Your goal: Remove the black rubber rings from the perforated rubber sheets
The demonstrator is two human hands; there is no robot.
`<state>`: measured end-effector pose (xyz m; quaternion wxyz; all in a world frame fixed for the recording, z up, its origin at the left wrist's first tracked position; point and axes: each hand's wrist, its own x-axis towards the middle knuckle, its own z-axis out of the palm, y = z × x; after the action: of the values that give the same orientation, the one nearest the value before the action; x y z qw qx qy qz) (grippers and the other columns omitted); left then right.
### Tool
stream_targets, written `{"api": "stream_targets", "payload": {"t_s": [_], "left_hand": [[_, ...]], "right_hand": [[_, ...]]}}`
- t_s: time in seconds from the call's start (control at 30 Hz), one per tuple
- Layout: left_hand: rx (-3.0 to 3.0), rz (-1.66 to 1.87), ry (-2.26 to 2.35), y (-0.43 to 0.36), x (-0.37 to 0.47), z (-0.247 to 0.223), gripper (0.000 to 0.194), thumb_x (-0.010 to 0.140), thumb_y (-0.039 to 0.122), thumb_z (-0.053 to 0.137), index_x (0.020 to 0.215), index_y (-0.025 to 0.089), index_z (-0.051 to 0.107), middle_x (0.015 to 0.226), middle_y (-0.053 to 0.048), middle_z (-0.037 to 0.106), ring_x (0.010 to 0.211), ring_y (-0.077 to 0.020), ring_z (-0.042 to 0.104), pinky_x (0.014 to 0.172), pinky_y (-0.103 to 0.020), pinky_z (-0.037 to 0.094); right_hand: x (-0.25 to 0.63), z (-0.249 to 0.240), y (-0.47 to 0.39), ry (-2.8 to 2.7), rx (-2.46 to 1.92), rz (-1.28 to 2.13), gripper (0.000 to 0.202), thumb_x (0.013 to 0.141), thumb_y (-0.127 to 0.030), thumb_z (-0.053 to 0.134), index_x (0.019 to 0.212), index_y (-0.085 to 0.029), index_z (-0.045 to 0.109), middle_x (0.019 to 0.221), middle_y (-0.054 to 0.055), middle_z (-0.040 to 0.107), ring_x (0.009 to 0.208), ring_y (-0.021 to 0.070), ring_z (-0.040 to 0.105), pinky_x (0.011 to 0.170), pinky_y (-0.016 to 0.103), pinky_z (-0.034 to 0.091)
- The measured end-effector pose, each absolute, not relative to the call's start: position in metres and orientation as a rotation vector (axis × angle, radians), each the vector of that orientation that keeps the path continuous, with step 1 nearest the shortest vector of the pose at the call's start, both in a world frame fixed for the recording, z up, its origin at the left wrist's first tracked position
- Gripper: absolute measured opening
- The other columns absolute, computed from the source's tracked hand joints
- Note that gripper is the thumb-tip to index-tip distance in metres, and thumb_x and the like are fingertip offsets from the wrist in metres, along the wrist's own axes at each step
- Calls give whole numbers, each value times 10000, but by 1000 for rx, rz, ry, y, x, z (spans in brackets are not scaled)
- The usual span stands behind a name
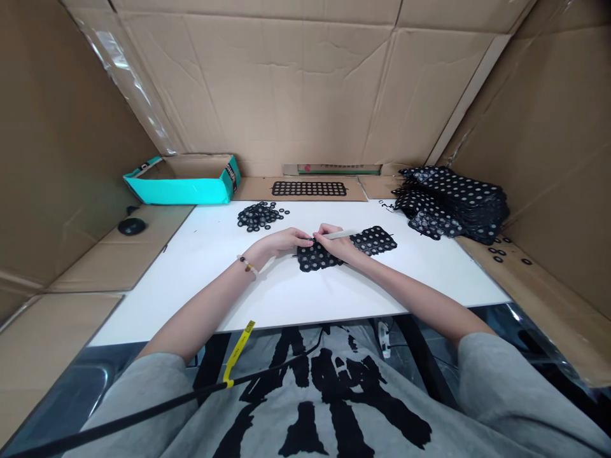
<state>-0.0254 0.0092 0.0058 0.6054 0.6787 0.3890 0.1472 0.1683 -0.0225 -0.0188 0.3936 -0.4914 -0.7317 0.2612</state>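
A black sheet of joined rings with pale dots (378, 240) lies on the white board under my hands. At its upper left edge, my left hand (285, 240) is closed, thumb and fingers pinching the sheet's border. My right hand (338, 243) grips a slim pale pen-like tool (342, 234) that slants up to the right. Its tip is hidden by my fingers, close to the left fingertips. Part of the sheet is covered by my right hand and wrist. Behind my left hand sits a loose pile of small black rings (258, 216).
A turquoise open box (179, 191) stands at the back left, with a round black object (132, 226) nearby. Another perforated black sheet (309, 189) lies on cardboard at the back. Stacked dotted sheets (470, 200) rise at the right, beside loose rings (498, 259). Cardboard walls (286, 83) enclose the board.
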Motion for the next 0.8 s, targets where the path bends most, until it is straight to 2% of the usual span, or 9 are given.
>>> {"api": "stream_targets", "payload": {"t_s": [0.13,0.3,0.43,0.8], "left_hand": [[1759,385,905,12,-26,5,414,614,473,763,845,149,651,747,6,586,681,-136,483,630,-255,352],[2015,330,1018,16,-26,-5,370,651,496,711,671,154,574,611,27,498,580,-118,400,559,-257,288],[1987,358,1000,16,-27,-7,385,655,508,699,626,159,540,563,36,450,542,-107,364,533,-253,262],[1778,448,964,10,-24,-4,325,634,432,742,706,140,618,634,3,567,597,-142,477,571,-263,338]], "right_hand": [[174,-15,-20,-1803,-1187,687,263,822,-395,542,654,-196,506,647,-18,550,651,142,493,629,269,343],[179,-15,-19,-1768,-1198,843,261,786,-395,571,629,-193,523,654,-11,585,655,146,519,630,267,365],[177,-16,-22,-1831,-1173,835,241,767,-363,572,602,-192,535,740,14,658,724,164,572,684,274,402],[179,-17,-19,-1811,-1207,808,250,773,-380,558,605,-195,543,686,14,634,690,164,553,676,276,411]]}}
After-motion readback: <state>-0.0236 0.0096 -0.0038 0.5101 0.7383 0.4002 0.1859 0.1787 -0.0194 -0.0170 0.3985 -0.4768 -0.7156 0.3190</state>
